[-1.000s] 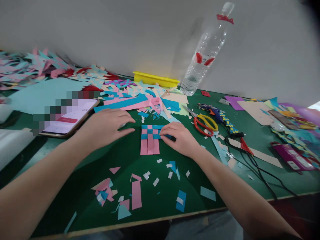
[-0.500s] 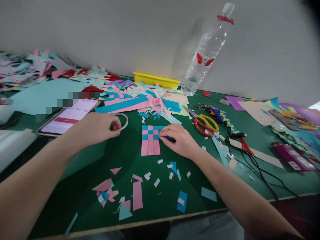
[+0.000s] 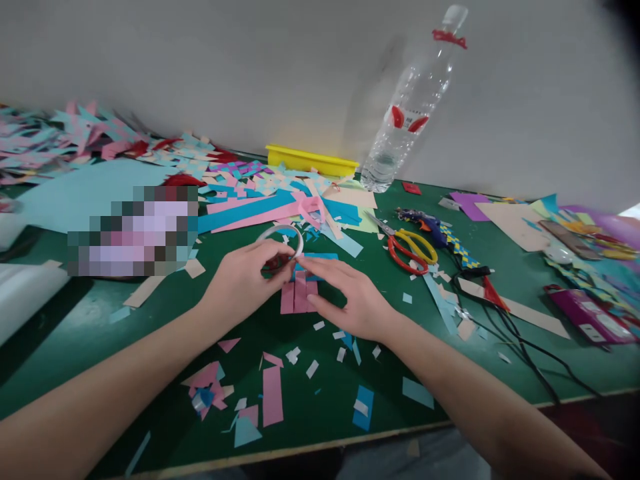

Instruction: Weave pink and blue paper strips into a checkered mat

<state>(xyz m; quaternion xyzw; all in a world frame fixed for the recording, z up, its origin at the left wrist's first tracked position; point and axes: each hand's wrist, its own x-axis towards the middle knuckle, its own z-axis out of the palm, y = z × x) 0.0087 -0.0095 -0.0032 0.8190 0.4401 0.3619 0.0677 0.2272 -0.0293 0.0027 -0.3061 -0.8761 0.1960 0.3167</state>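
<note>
My left hand [image 3: 247,270] is closed on a roll of tape [image 3: 299,241], a pale ring standing up above its fingers. Its fingertips meet those of my right hand [image 3: 353,293] over a small woven paper piece [image 3: 295,298] of pink and blue strips. The right hand's fingers stretch out flat over the weave, with the thumb apart and lying at the pink strips' right side. Both hands cover much of the piece; whether a strip of tape runs between the fingertips, I cannot tell.
Paper scraps [image 3: 273,397] lie along the front of the green table. Red-and-yellow-handled scissors [image 3: 410,250] rest at the right, near a dark cable [image 3: 520,347]. Behind stand a clear bottle [image 3: 407,113] and a yellow tray [image 3: 310,162]. A phone, blurred over, lies at left.
My left hand has moved right with the tape roll, from beside the phone to the woven piece. The right hand has shifted slightly left, over the weave, its thumb and index finger now apart.
</note>
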